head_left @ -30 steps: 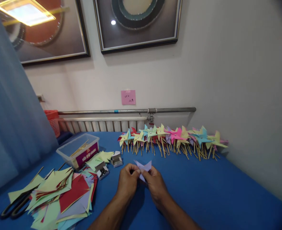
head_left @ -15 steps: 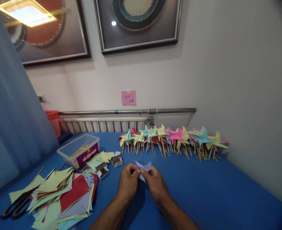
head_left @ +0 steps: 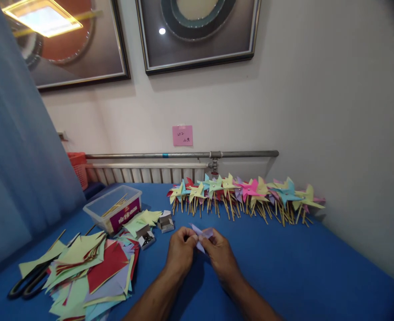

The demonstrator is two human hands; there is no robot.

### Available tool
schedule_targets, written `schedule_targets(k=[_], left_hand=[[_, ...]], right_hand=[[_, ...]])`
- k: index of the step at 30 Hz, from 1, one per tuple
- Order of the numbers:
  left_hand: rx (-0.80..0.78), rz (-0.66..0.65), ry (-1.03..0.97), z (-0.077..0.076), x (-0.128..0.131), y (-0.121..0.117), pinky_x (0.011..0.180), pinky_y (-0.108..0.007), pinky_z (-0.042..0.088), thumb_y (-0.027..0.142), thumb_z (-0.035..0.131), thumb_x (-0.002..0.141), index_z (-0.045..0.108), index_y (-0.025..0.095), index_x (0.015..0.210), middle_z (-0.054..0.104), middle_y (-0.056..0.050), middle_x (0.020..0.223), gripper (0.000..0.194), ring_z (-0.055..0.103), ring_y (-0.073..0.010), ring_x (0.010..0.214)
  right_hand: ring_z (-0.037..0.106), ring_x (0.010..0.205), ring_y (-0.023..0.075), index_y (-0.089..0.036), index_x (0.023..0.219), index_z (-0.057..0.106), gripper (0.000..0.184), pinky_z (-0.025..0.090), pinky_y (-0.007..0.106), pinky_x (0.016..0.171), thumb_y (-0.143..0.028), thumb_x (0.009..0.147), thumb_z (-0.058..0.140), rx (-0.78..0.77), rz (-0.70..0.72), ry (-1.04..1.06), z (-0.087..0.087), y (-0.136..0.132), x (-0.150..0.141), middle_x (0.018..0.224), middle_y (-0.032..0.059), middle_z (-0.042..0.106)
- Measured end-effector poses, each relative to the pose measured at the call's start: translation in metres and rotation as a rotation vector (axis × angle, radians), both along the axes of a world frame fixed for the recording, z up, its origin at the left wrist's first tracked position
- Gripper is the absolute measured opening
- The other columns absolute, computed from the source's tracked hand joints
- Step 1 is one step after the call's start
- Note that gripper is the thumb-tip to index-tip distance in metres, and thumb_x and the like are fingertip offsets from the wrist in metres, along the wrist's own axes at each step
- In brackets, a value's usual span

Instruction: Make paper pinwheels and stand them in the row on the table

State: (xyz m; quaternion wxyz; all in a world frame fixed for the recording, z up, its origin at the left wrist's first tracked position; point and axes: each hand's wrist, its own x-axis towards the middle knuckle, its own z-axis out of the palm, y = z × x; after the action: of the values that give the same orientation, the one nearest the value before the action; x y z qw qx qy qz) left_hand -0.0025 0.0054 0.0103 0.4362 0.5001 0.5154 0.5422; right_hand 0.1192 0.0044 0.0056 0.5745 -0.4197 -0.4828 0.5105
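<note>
1. Since the earlier frame, the right-hand flap of the lilac paper had curled in toward the right hand; the left hand had barely shifted, and the whole view had drifted slightly.
2. The blue-covered table spread beneath the plastic tub, the landmark here.
3. A row of paper pinwheels on thin sticks lay well to the tub's right, toward the wall.
4. The pile of coloured paper sheets sat just nearer the wearer than the tub, with black-handled scissors partly under its left side.
5. The tub itself held loose thin sticks.
6. Both hands were right of the tub and nearer the wearer, fingertips closed on the lilac paper from either side.
7. The paper lay between them, about equally near each; its long edge slanted from upper left to lower right, the loose flap on the right hand's side.
8. Two small open boxes, an emptier-looking one and one with small dark pieces, stood between tub and left hand.
</note>
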Motion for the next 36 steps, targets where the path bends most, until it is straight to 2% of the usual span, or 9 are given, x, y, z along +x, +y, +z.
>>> schedule_targets(k=[6, 15, 20, 26, 31, 36], left_hand=[[-0.009, -0.013, -0.055, -0.003, 0.000, 0.002, 0.060, -0.026, 0.041, 0.030, 0.063, 0.068, 0.059, 0.018, 0.067, 0.059, 0.003, 0.057, 0.012, 0.052, -0.0129, 0.054], [-0.028, -0.011, -0.077, 0.003, 0.002, 0.000, 0.056, -0.024, 0.039, 0.028, 0.062, 0.067, 0.058, 0.018, 0.064, 0.059, 0.002, 0.055, 0.011, 0.050, -0.0122, 0.052], [0.000, 0.016, -0.019, 0.002, 0.003, -0.001, 0.056, -0.023, 0.039, 0.025, 0.061, 0.070, 0.059, 0.018, 0.066, 0.059, 0.003, 0.056, 0.008, 0.050, -0.0114, 0.052], [-0.008, 0.065, -0.048, 0.000, 0.003, -0.001, 0.054, -0.023, 0.039, 0.026, 0.066, 0.070, 0.058, 0.018, 0.067, 0.058, 0.003, 0.054, 0.012, 0.050, -0.0115, 0.050], [-0.029, 0.063, -0.241, 0.001, 0.004, 0.003, 0.055, -0.025, 0.046, 0.028, 0.077, 0.059, 0.060, 0.017, 0.075, 0.063, 0.001, 0.061, 0.026, 0.057, -0.0133, 0.053], [-0.083, -0.009, -0.430, 0.008, 0.000, 0.005, 0.052, -0.024, 0.046, 0.021, 0.081, 0.047, 0.064, 0.013, 0.086, 0.067, -0.002, 0.068, 0.043, 0.060, -0.0133, 0.055]], right_hand=[[0.049, 0.057, 0.0144, -0.022, 0.070, 0.062, 0.026, 0.039, 0.025, 0.057, -0.045, 0.071, 0.075, 0.012, 0.011, -0.034, 0.001, 0.000, 0.001, 0.061, -0.0044, 0.057], [0.047, 0.055, 0.0137, -0.021, 0.072, 0.062, 0.029, 0.036, 0.025, 0.055, -0.048, 0.072, 0.074, 0.003, 0.037, -0.059, -0.002, 0.002, 0.002, 0.059, -0.0048, 0.056], [0.047, 0.056, 0.0135, -0.021, 0.072, 0.063, 0.029, 0.037, 0.024, 0.055, -0.048, 0.073, 0.073, 0.030, 0.035, -0.100, -0.003, 0.001, 0.003, 0.059, -0.0048, 0.055], [0.052, 0.059, 0.0146, -0.020, 0.075, 0.063, 0.033, 0.041, 0.025, 0.058, -0.050, 0.073, 0.077, 0.023, 0.035, -0.024, -0.007, 0.002, 0.001, 0.063, -0.0032, 0.060], [0.062, 0.070, 0.0191, -0.020, 0.087, 0.067, 0.041, 0.049, 0.029, 0.067, -0.053, 0.067, 0.082, -0.033, 0.064, 0.149, -0.010, 0.003, -0.003, 0.076, 0.0015, 0.070], [0.062, 0.064, 0.0171, -0.017, 0.088, 0.068, 0.043, 0.051, 0.028, 0.063, -0.047, 0.062, 0.086, -0.109, 0.104, 0.171, -0.010, 0.007, -0.001, 0.076, 0.0023, 0.071]])
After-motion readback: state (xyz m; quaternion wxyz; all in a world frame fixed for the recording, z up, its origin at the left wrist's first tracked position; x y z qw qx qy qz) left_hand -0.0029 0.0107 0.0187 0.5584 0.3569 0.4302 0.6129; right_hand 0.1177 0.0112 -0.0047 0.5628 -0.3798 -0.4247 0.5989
